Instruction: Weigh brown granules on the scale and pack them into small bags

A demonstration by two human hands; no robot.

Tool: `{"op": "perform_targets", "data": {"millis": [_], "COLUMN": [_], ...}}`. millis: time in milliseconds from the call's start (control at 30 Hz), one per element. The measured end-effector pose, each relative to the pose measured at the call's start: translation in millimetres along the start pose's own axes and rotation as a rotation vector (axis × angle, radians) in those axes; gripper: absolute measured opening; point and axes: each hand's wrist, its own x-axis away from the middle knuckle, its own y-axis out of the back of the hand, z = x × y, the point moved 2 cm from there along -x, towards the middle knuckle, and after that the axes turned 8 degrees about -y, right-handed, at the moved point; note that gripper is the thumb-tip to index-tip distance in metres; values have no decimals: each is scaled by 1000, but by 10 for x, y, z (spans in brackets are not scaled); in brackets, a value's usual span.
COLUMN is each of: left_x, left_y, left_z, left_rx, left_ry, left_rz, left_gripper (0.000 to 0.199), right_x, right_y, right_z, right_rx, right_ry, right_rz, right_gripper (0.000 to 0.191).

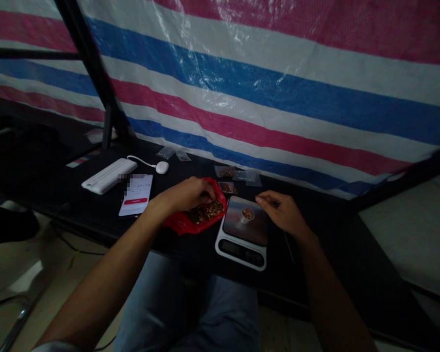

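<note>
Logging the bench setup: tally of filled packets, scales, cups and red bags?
Filled clear packets: 2
Digital kitchen scale: 1
Small white cup: 1
Red plastic bag: 1
Total: 5

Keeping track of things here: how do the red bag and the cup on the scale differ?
The red plastic bag lies crumpled on the black table; the small white cup stands upright on the digital scale. The bag is far larger than the cup. Both hold brownish bits.
</note>
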Motion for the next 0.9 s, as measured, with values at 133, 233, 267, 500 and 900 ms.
{"op": "perform_targets", "data": {"millis": [133, 233, 267, 500, 900], "left_x": [-199, -393, -452, -635, -608], "left_y": [40, 7, -19, -216, -241], "left_z": [-301, -540, -608, -806, -758], "left_rx": [69, 53, 51, -108, -74], "left_ry": [-179, -249, -264, -252, -277], "left_rz": [-90, -93, -73, 32, 22], "left_gripper": [19, 21, 22, 25, 23], "right_x": [-7, -10, -10, -7, -18], "right_y": [7, 19, 22, 39, 66], "right_z": [2, 7, 9, 24, -24], "right_rx": [26, 20, 13, -48, -89], "right_ry": [17, 27, 30, 49, 44], "right_rz": [-1, -10, -10, -3, -19], "right_gripper": [28, 28, 27, 24, 22]}}
